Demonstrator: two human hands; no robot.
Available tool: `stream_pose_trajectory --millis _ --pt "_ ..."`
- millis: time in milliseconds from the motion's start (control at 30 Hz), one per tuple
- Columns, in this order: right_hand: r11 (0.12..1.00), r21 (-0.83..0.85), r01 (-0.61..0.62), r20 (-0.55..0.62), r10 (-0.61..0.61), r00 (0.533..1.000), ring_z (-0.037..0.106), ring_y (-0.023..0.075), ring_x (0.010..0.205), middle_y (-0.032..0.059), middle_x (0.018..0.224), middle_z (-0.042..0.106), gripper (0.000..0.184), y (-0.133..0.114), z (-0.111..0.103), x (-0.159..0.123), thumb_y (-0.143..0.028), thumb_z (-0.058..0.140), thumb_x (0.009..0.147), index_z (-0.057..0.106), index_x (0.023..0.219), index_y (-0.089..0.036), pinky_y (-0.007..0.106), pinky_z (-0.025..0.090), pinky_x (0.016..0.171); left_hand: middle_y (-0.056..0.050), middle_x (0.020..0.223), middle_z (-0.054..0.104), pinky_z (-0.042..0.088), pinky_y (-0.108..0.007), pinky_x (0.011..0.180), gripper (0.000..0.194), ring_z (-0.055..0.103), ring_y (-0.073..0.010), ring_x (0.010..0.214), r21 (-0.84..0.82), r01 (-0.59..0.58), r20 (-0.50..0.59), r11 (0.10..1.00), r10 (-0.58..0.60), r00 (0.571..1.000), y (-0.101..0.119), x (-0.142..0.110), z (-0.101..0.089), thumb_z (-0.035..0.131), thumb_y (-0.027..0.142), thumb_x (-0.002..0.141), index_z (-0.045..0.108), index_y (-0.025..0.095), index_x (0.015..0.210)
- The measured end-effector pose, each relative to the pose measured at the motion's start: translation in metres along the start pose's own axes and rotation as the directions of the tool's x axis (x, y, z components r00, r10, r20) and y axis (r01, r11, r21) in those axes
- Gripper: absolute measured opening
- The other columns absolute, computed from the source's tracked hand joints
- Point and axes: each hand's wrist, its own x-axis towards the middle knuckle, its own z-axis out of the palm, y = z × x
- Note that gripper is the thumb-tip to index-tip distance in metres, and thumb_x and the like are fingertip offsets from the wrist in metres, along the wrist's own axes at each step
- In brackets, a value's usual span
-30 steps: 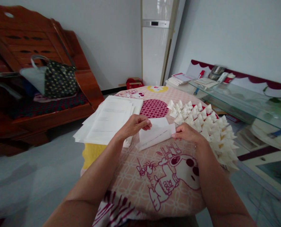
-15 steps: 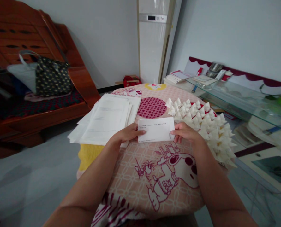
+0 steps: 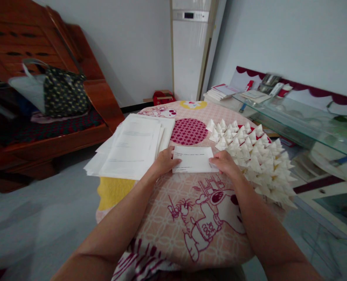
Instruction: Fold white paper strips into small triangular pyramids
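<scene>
A folded sheet of white paper (image 3: 193, 159) with lines of print is held between my two hands over the table. My left hand (image 3: 165, 160) grips its left end, thumb on top and fingers beneath. At the right end, my right hand (image 3: 223, 160) pinches the paper the same way, some fingers hidden under it. Left of my hands lies a stack of loose white sheets (image 3: 129, 146), faintly printed. Rows of pointed folded paper pieces (image 3: 252, 152) stand close together to the right.
A pink patterned cloth (image 3: 173, 218) covers the round table. Along the right runs a glass shelf (image 3: 305, 125) with papers and cups. A wooden bench (image 3: 103, 105) holding a dotted bag (image 3: 64, 93) stands at left. A tall white cabinet unit (image 3: 188, 58) is behind.
Both hands have shifted their grip on the folded paper. It now looks slightly narrower from top to bottom, with more print showing near its lower edge. The camera view has moved a little.
</scene>
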Motion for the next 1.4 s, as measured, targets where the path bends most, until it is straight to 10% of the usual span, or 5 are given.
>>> stream_pose_trajectory --millis 133,300,533,1400 --pt "0.994 -0.106 0.033 -0.176 -0.052 0.983 0.070 0.0241 0.076 0.0076 0.071 0.072 0.016 0.001 0.006 0.003 -0.027 0.066 0.078 0.076 0.084 -0.016 0.030 0.052 0.068 -0.008 0.091 0.075 0.053 -0.033 0.083 0.076 0.071 -0.0241 0.088 0.077 0.038 -0.075 0.996 -0.032 0.997 0.004 -0.002 0.005 0.070 0.023 0.081 0.042 0.008 0.150" --pt "0.994 -0.073 0.085 -0.253 -0.101 0.962 0.070 0.0248 0.091 0.0079 0.099 0.077 0.059 0.005 0.011 0.007 -0.023 0.071 0.074 0.068 0.133 -0.018 0.035 0.052 0.083 -0.009 0.094 0.074 0.053 -0.034 0.088 0.078 0.070 -0.0253 0.094 0.112 0.059 -0.102 0.992 -0.047 0.994 0.008 -0.002 0.009 0.071 0.024 0.082 0.039 0.009 0.152" --pt "0.995 -0.046 0.084 -0.213 -0.092 0.973 0.071 0.0228 0.083 0.0079 0.090 0.079 0.032 0.012 0.013 0.008 -0.022 0.067 0.078 0.082 0.107 -0.019 0.032 0.053 0.078 -0.015 0.106 0.073 0.051 -0.038 0.097 0.078 0.069 -0.0286 0.106 0.178 0.073 -0.121 0.981 -0.052 0.991 0.008 -0.001 0.013 0.067 0.024 0.087 0.034 0.008 0.155" --pt "0.997 -0.044 0.069 -0.213 -0.077 0.974 0.074 0.0242 0.087 0.0104 0.094 0.081 0.033 0.010 0.010 0.009 -0.020 0.067 0.080 0.081 0.109 -0.017 0.032 0.055 0.082 -0.014 0.106 0.074 0.052 -0.039 0.098 0.071 0.068 -0.0299 0.111 0.132 0.082 -0.144 0.988 -0.063 0.988 0.007 0.001 0.013 0.067 0.023 0.087 0.039 0.011 0.151"
